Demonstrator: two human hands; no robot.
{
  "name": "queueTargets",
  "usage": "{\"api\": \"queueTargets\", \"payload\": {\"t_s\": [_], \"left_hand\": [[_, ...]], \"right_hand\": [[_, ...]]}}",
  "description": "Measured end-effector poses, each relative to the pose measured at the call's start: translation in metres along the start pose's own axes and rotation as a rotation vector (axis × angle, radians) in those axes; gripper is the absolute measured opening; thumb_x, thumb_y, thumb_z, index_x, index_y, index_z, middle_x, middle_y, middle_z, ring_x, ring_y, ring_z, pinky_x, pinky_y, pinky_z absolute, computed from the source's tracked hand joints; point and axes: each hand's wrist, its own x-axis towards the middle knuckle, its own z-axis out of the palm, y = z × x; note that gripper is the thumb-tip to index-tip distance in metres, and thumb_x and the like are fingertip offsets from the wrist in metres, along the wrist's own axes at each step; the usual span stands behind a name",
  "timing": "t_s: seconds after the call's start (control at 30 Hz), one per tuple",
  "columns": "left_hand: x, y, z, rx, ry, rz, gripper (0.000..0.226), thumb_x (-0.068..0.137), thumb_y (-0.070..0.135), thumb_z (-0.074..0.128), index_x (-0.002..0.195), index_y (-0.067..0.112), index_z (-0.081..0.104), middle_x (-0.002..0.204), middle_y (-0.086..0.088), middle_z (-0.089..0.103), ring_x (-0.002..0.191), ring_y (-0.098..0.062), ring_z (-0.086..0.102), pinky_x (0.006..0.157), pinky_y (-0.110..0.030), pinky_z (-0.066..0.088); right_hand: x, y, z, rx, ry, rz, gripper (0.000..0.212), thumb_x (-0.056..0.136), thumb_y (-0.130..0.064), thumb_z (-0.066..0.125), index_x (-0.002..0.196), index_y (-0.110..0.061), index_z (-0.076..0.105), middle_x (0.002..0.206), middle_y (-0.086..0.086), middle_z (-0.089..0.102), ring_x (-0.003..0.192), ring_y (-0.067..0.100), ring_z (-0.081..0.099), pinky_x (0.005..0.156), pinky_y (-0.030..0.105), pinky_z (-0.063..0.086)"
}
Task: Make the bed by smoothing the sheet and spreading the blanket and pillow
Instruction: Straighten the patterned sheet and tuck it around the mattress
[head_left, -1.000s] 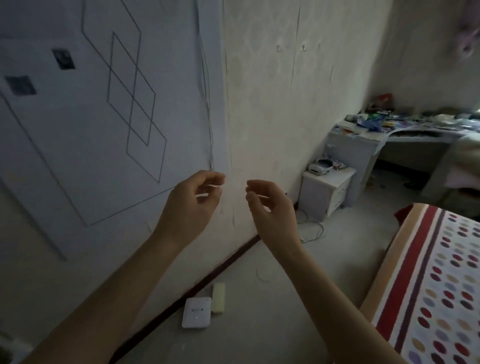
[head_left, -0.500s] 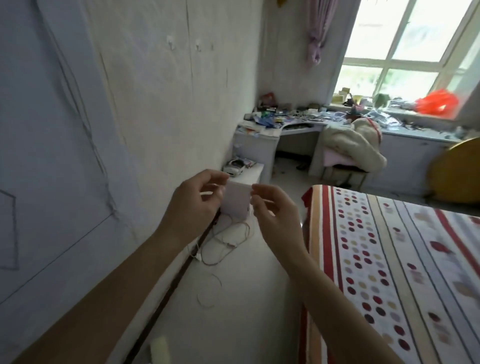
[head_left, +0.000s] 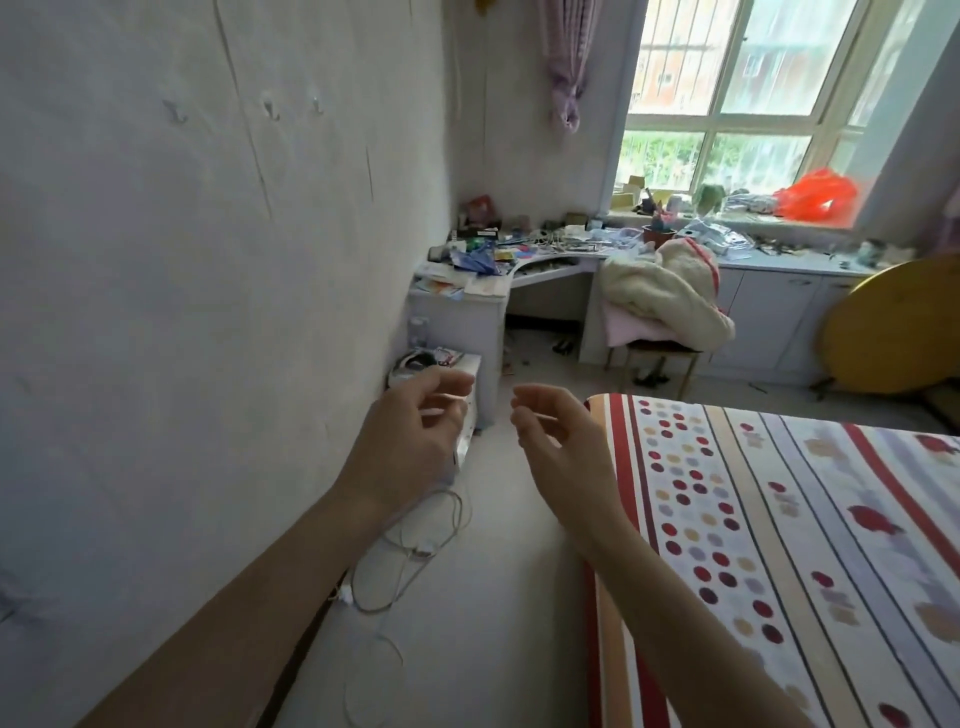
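While both forearms reach forward from the bottom of the frame, the left hand (head_left: 410, 441) and the right hand (head_left: 558, 441) hang in the air at centre frame, near each other but apart. Each has its fingers loosely curled with thumb and forefinger brought close, and neither holds anything that can be made out; whether something very thin sits between the fingertips cannot be told. Both are over the floor (head_left: 498, 597), in the strip between the wall (head_left: 182, 312) on the left and the bed (head_left: 779, 545) on the right.

That bed fills the lower right of the frame. Its sheet (head_left: 810, 582) lies flat over the mattress, striped in red, tan and white with rows of coloured dots, and the right forearm crosses in front of its near left edge without clearly touching it. No blanket or pillow can be picked out on the part of the bed in view.

Below the left hand, white cables (head_left: 415, 551) lie looped on the floor beside the wall. Just behind the left hand stands a small white cabinet (head_left: 480, 384) against the wall. Farther back, at upper centre, a cluttered table (head_left: 545, 265) runs into the corner and along under the window (head_left: 753, 93). A chair (head_left: 654, 351) piled with a cream coat (head_left: 665, 291) stands before it, and an orange bag (head_left: 815, 200) sits on the sill.
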Motion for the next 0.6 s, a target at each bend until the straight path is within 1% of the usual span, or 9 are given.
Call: {"api": "queueTargets", "payload": {"t_s": [0.1, 0.17, 0.2, 0.3, 0.37, 0.47, 0.6], "left_hand": [[0.06, -0.008, 0.028, -0.009, -0.011, 0.039, 0.025, 0.097, 0.012, 0.062, 0.108, 0.033, 0.068, 0.107, 0.019, 0.071, 0.098, 0.001, 0.066, 0.089, -0.024, 0.056], [0.093, -0.013, 0.044, -0.002, -0.033, 0.048, 0.025, 0.098, 0.011, 0.062, 0.111, 0.031, 0.068, 0.108, 0.019, 0.071, 0.099, 0.001, 0.066, 0.087, -0.019, 0.055], [0.131, -0.027, 0.066, -0.005, -0.052, 0.045, 0.025, 0.098, 0.012, 0.062, 0.112, 0.031, 0.068, 0.109, 0.019, 0.07, 0.1, 0.002, 0.066, 0.086, -0.016, 0.054], [0.163, -0.037, 0.077, -0.015, -0.07, 0.032, 0.023, 0.098, 0.014, 0.062, 0.113, 0.03, 0.069, 0.108, 0.021, 0.069, 0.1, 0.005, 0.064, 0.08, -0.006, 0.049], [0.201, -0.054, 0.094, -0.018, -0.08, 0.046, 0.022, 0.098, 0.014, 0.063, 0.112, 0.03, 0.069, 0.107, 0.02, 0.07, 0.099, 0.003, 0.065, 0.077, -0.006, 0.048], [0.269, -0.08, 0.124, -0.035, -0.127, 0.054, 0.024, 0.097, 0.015, 0.064, 0.111, 0.034, 0.068, 0.106, 0.02, 0.069, 0.097, 0.003, 0.065, 0.078, -0.008, 0.047], [0.35, -0.106, 0.151, -0.064, -0.17, 0.091, 0.024, 0.097, 0.014, 0.064, 0.112, 0.031, 0.068, 0.105, 0.021, 0.069, 0.096, 0.009, 0.063, 0.081, -0.007, 0.048]], "right_hand": [[0.055, 0.022, -0.014, -0.009, 0.013, -0.017, 0.019, 0.099, -0.018, 0.061, 0.114, -0.03, 0.062, 0.102, -0.022, 0.066, 0.098, -0.007, 0.063, 0.082, 0.01, 0.051], [0.088, 0.037, -0.02, -0.032, 0.026, -0.012, 0.019, 0.099, -0.018, 0.062, 0.114, -0.029, 0.062, 0.102, -0.023, 0.065, 0.099, -0.008, 0.063, 0.081, 0.009, 0.051], [0.123, 0.06, -0.027, -0.056, 0.039, -0.005, 0.019, 0.099, -0.018, 0.062, 0.115, -0.03, 0.062, 0.103, -0.023, 0.065, 0.099, -0.008, 0.063, 0.081, 0.008, 0.05], [0.152, 0.076, -0.035, -0.063, 0.041, 0.007, 0.019, 0.099, -0.021, 0.062, 0.115, -0.031, 0.061, 0.105, -0.023, 0.065, 0.101, -0.009, 0.062, 0.081, 0.007, 0.05], [0.185, 0.099, -0.041, -0.09, 0.054, 0.016, 0.018, 0.1, -0.022, 0.061, 0.116, -0.031, 0.061, 0.106, -0.022, 0.065, 0.102, -0.008, 0.062, 0.083, 0.008, 0.051], [0.245, 0.132, -0.051, -0.133, 0.112, 0.029, 0.02, 0.1, -0.024, 0.061, 0.12, -0.027, 0.064, 0.108, -0.022, 0.065, 0.102, -0.009, 0.062, 0.083, 0.01, 0.053], [0.319, 0.161, -0.057, -0.178, 0.152, 0.049, 0.021, 0.1, -0.02, 0.06, 0.12, -0.024, 0.064, 0.107, -0.021, 0.065, 0.1, -0.012, 0.06, 0.078, 0.002, 0.045]]}}
